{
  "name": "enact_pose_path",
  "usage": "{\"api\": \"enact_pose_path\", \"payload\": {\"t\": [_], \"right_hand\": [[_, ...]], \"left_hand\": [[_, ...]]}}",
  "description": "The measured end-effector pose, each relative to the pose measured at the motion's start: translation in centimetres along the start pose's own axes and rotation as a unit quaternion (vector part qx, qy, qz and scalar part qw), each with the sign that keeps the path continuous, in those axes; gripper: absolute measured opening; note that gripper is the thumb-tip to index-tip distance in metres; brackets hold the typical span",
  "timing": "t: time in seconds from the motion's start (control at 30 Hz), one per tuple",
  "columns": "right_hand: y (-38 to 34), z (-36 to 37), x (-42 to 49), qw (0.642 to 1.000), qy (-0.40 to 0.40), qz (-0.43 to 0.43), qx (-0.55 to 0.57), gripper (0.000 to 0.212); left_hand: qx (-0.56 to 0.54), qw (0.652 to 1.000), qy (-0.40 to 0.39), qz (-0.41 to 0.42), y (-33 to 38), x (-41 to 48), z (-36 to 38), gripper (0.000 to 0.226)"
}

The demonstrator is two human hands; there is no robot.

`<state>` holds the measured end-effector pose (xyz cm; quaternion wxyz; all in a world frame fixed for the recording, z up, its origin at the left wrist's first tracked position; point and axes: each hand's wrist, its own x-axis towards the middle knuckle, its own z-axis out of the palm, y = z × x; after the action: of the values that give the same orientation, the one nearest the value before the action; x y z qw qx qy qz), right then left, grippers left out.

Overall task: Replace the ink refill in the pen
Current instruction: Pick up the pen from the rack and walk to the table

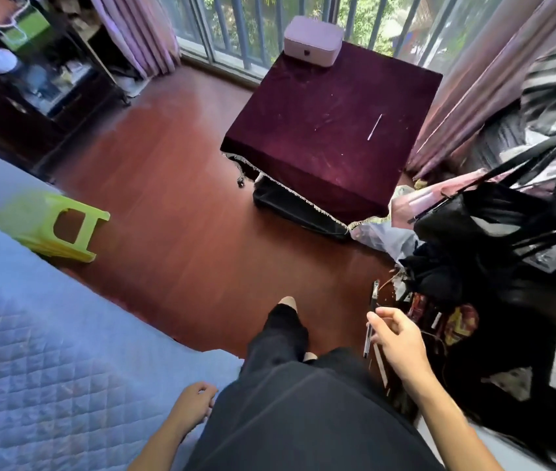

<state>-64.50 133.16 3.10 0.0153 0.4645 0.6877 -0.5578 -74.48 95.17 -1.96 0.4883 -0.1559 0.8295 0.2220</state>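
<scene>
The pen (375, 297) is best kept firmly pinched in the right hand (399, 338) while it is carried over, and the left hand (195, 402) brought up to unscrew the barrel. The right forearm is held low beside the knee, with the pen pointing forward. The left hand is rested slackly on the bed (49, 334), with nothing held. A thin white rod (375, 127), probably the refill, is laid on the desk (320, 147), well apart.

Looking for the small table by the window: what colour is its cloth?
The cloth is dark maroon with a pale fringed hem; the head view shows it.
</scene>
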Motion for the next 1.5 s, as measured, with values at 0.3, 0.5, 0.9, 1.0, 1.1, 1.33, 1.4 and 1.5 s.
{"api": "enact_pose_path", "payload": {"t": [0.3,0.5,0.9,1.0,1.1,1.33,1.4,1.5], "right_hand": [[-6.9,1.9,8.1,1.0,0.012,-0.002,0.017,0.004],[-10.7,2.9,14.4,1.0,0.009,0.002,0.02,0.007],[-18.2,3.5,28.2,0.998,-0.024,0.007,0.055,0.008],[-19.6,3.9,30.4,0.998,-0.021,0.019,0.057,0.007],[-20.8,4.7,32.3,0.997,-0.006,0.038,0.071,0.006],[-24.4,7.5,35.3,0.991,0.059,0.065,0.104,0.008],[-25.4,8.6,36.0,0.988,0.074,0.071,0.117,0.01],[-27.0,10.2,36.8,0.985,0.091,0.068,0.129,0.009]], "left_hand": [[-0.054,0.996,-0.022,0.073,17.4,7.7,-6.5,0.021],[-0.078,0.987,-0.003,0.14,28.8,11.0,-9.4,0.018],[-0.051,0.997,0.01,0.056,34.4,14.7,-13.4,0.018],[-0.027,0.999,0.003,0.03,34.6,15.3,-15.1,0.017],[0.027,0.999,-0.009,0.028,35.4,16.1,-17.0,0.019],[0.138,0.985,-0.057,0.087,41.8,21.7,-23.3,0.018],[0.16,0.979,-0.073,0.105,44.9,24.2,-24.6,0.018],[0.15,0.979,-0.085,0.113,50.2,27.4,-25.7,0.018]]}}
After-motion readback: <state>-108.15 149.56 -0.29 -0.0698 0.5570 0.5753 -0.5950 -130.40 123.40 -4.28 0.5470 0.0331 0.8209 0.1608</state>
